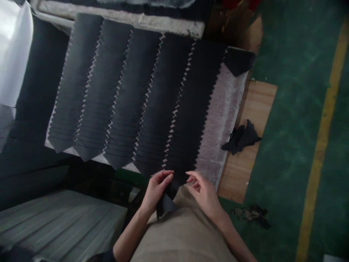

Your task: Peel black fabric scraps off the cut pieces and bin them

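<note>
My left hand (156,191) pinches a small dark grey fabric piece (165,204) between thumb and fingers, and the piece hangs below it in front of my lap. Just right of it, my right hand (204,192) is loosely curled, its fingertips apart and nothing visible between them. Both hands are at the near edge of a row of dark fabric strips (152,98) with zigzag edges and pointed ends. The nearest strip's lower tip lies between my hands, partly hidden by them.
The strips lie on a pale, worn board (215,120). To the right, a wooden panel (240,174) carries a crumpled dark scrap (241,138). Another scrap (253,215) is on the green floor (289,138), which has a yellow line (321,142). A ribbed pale surface (62,222) stands at lower left.
</note>
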{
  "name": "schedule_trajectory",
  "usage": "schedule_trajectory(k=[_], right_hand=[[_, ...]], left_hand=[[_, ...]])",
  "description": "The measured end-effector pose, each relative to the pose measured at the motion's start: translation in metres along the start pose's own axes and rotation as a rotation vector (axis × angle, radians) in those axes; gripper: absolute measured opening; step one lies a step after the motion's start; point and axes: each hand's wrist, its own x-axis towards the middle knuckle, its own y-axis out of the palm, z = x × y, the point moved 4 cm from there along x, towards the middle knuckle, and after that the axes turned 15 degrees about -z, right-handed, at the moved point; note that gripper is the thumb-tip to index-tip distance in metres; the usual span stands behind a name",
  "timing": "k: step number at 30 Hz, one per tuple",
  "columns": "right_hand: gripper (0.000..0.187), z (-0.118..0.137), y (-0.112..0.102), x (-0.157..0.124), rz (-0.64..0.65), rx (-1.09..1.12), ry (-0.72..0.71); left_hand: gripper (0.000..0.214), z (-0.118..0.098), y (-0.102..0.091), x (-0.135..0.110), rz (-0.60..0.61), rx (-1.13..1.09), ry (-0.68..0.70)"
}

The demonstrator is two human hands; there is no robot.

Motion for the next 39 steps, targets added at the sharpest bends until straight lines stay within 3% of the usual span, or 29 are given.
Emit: schedule_trajectory(k=[2,5,11,14,17,20,22,25,27,29,32,34,36,39], right_hand=[[0.036,0.013,0.001,0.005,0.108,0.22,0.05],[0.032,0.023,-0.004,0.018,0.148,0.332,0.094],[0.028,0.014,-0.049,0.057,-0.103,0.437,0.165],[0.029,0.01,-0.079,0.074,-0.183,0.437,0.145],[0.028,0.013,-0.107,0.089,-0.114,0.338,0.024],[0.039,0.025,-0.135,0.102,-0.049,0.173,-0.244],[0.045,0.035,-0.152,0.111,-0.079,0.004,-0.444],[0.03,0.048,-0.169,0.124,-0.159,-0.194,-0.663],[0.022,0.053,-0.176,0.136,-0.156,-0.201,-0.724],[0.012,0.051,-0.186,0.153,-0.127,-0.156,-0.643],[0.02,0.047,-0.208,0.182,-0.12,-0.074,-0.428],[0.021,0.051,-0.223,0.199,-0.084,-0.026,-0.371],[0.019,0.06,-0.232,0.213,0.025,0.014,-0.36],[0.017,0.07,-0.239,0.235,0.185,0.016,-0.317]], left_hand=[[0.034,-0.015,0.016,0.002,0.053,0.006,0.045],[0.032,-0.036,0.039,0.008,0.098,-0.009,0.104],[0.04,-0.054,0.082,0.009,0.344,-0.139,-0.027],[0.041,-0.064,0.101,0.012,0.395,-0.169,-0.072],[0.044,-0.082,0.121,0.02,0.421,-0.204,-0.105],[0.045,-0.103,0.142,0.032,0.462,-0.233,-0.108],[0.045,-0.113,0.157,0.04,0.484,-0.234,-0.112],[0.044,-0.122,0.183,0.052,0.533,-0.203,-0.133],[0.043,-0.129,0.2,0.057,0.579,-0.191,-0.127],[0.044,-0.139,0.214,0.06,0.612,-0.193,-0.106],[0.048,-0.165,0.228,0.066,0.606,-0.2,-0.038],[0.057,-0.184,0.237,0.072,0.597,-0.197,0.03],[0.06,-0.202,0.246,0.081,0.595,-0.192,0.098],[0.042,-0.222,0.262,0.097,0.553,-0.166,0.184]])
